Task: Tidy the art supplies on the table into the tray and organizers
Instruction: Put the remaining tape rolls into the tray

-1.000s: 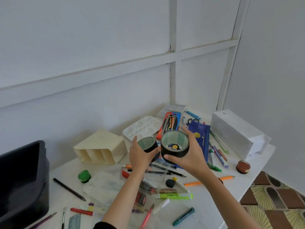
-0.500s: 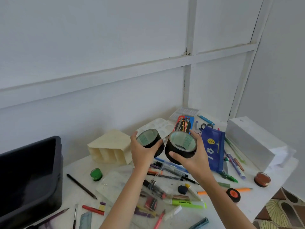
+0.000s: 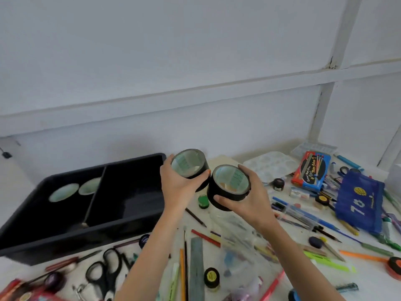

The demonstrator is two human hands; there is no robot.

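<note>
My left hand (image 3: 176,185) grips a black tape roll (image 3: 191,162) in the air just past the right end of the black divided tray (image 3: 71,233). My right hand (image 3: 249,198) grips a second black tape roll (image 3: 227,187) beside it, and the two rolls nearly touch. The tray's left compartment holds two more tape rolls (image 3: 73,191), seen as pale rings. Its right compartment looks dark and bare.
The white table is littered with pens, pencils and markers. Black scissors (image 3: 104,272) lie at the front left, a grey ruler (image 3: 197,268) between my arms. A blue pencil case (image 3: 358,200), a watercolour box (image 3: 311,170) and a white palette (image 3: 269,165) sit at the right.
My view and both hands have swung left with the two tape rolls. The black tray now lies next to my left hand, and the cream organizer is out of sight.
</note>
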